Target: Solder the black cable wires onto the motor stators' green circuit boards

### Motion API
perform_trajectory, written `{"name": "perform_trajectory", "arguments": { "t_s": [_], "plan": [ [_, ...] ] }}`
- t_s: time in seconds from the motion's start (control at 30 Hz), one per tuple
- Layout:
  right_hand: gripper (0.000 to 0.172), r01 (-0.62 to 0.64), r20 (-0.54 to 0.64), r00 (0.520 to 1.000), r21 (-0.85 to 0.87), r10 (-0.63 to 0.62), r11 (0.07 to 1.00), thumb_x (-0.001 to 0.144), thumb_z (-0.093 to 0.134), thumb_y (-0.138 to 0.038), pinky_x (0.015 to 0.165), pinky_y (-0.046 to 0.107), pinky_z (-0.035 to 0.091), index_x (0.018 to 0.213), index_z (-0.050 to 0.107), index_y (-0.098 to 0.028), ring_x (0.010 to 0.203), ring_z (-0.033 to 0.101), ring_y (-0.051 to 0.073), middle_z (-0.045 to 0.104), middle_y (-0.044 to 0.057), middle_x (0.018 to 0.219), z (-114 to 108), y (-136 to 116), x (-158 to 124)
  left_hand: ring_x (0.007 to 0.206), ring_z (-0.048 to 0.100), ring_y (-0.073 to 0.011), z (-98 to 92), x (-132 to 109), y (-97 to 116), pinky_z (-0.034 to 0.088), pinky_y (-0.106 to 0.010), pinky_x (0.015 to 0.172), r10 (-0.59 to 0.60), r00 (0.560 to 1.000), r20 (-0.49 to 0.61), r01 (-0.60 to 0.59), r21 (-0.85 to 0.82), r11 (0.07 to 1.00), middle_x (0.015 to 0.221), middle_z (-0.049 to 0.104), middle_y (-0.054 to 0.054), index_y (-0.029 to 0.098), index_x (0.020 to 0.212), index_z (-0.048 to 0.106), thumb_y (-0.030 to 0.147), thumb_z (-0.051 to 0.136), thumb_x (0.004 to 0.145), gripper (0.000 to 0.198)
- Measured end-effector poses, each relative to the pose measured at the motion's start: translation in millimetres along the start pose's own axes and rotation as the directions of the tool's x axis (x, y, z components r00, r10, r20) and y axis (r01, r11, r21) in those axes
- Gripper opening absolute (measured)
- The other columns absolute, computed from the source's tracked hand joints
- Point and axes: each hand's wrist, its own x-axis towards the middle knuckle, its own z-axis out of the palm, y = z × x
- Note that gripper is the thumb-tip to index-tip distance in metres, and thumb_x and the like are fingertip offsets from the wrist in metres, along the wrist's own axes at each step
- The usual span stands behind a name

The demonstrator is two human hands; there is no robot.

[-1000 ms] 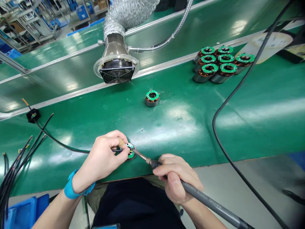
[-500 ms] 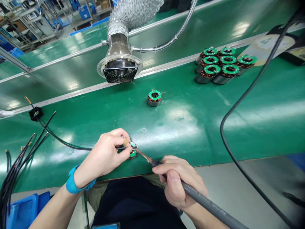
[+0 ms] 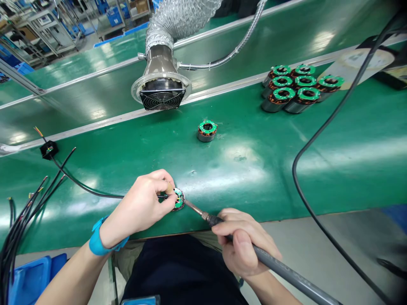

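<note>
My left hand [image 3: 151, 197], a blue band at its wrist, pinches the end of a black cable [image 3: 106, 195] over a motor stator [image 3: 179, 201]. The stator has a green ring-shaped circuit board on top, and my fingers cover its left part. My right hand [image 3: 246, 241] is wrapped round the grey handle of a soldering iron [image 3: 208, 217]. The iron's tip points left and lies at the right edge of the stator's board; whether it touches cannot be made out. Another stator [image 3: 207, 131] stands alone farther back on the green bench.
Several stators [image 3: 294, 89] stand grouped at the back right. A fume extractor [image 3: 162, 93] hangs above the rear edge. Black cables [image 3: 28, 216] lie at the left, near a black hexagonal holder [image 3: 48, 149]. The iron's cord [image 3: 299, 178] loops down the right side. Blue bins [image 3: 30, 279] sit below left.
My right hand has drawn the soldering iron slightly to the right, so its tip moved from the board's middle to its right edge. My left hand stays almost still on the cable.
</note>
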Motion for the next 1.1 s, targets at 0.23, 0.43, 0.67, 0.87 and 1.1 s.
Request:
{"name": "perform_trajectory", "arguments": {
  "t_s": [0.23,0.43,0.67,0.87,1.1],
  "plan": [
    [0.028,-0.019,0.029,0.999,0.034,0.018,0.999,0.096,0.044,-0.007,0.051,0.030,0.045,0.089,0.069,-0.017,0.044,0.046,0.012,0.051,-0.004,0.057,0.9,1.6,-2.2,0.075,0.060,-0.0087,-0.3,-0.1,2.4,0.041,-0.023,0.064,-0.021,1.000,0.015,0.021,0.002,1.000,0.093,0.066,0.001,0.016,0.067,0.067,0.003,0.063,0.085,0.022],
    [0.026,0.088,0.086,0.992,0.026,-0.090,0.996,0.091,0.046,-0.003,0.047,0.028,0.041,0.096,0.068,-0.014,0.046,0.051,0.011,0.060,-0.002,0.067,4.6,4.0,2.0,0.075,0.059,-0.0086,0.9,-0.8,2.6,0.041,-0.023,0.064,-0.011,1.000,0.013,0.010,0.019,1.000,0.094,0.066,0.000,0.016,0.068,0.066,0.003,0.063,0.085,0.022],
    [0.028,0.042,0.037,0.998,0.022,-0.043,0.999,0.094,0.042,-0.006,0.049,0.029,0.045,0.094,0.068,-0.017,0.044,0.049,0.012,0.054,-0.004,0.060,-0.1,1.9,1.0,0.073,0.057,-0.0086,0.0,-0.1,2.6,0.040,-0.023,0.063,-0.019,1.000,0.018,0.018,0.033,0.999,0.095,0.066,0.000,0.016,0.070,0.066,0.006,0.062,0.087,0.020],
    [0.030,-0.001,0.013,1.000,0.024,0.001,1.000,0.096,0.041,-0.006,0.053,0.030,0.045,0.090,0.069,-0.017,0.046,0.046,0.012,0.050,-0.004,0.057,-3.2,2.8,-5.3,0.074,0.058,-0.0093,-0.1,0.7,3.2,0.041,-0.023,0.064,-0.014,1.000,0.017,0.013,0.044,0.999,0.094,0.067,-0.001,0.015,0.068,0.066,0.006,0.063,0.087,0.021],
    [0.029,-0.013,0.021,1.000,0.069,0.011,0.998,0.095,0.043,-0.005,0.052,0.029,0.043,0.088,0.069,-0.016,0.045,0.046,0.012,0.049,-0.005,0.057,0.6,6.0,-5.1,0.074,0.059,-0.0097,-1.4,1.1,5.5,0.043,-0.024,0.067,0.012,1.000,0.022,-0.014,0.053,0.999,0.093,0.067,-0.002,0.016,0.067,0.067,0.006,0.062,0.087,0.022]
  ]
}}
